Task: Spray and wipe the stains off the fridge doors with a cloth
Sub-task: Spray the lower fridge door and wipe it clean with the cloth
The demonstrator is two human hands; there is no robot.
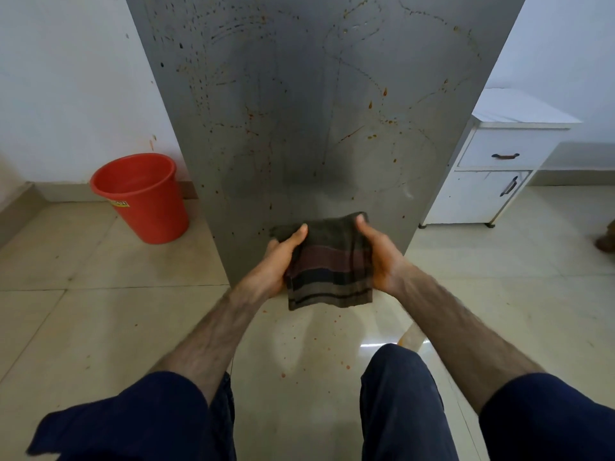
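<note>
Head view: both my hands grip the folded striped cloth (327, 264), left hand (279, 261) and right hand (379, 257) at its sides, low before the stained fridge door (299, 111), above the floor (83, 277).

Both forearms outstretched, left hand (278, 261) and right hand (379, 257) clenched, thumbs up

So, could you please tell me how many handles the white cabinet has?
2: one on the drawer handle up top, one on the door handle below. Others may be hidden.
</note>
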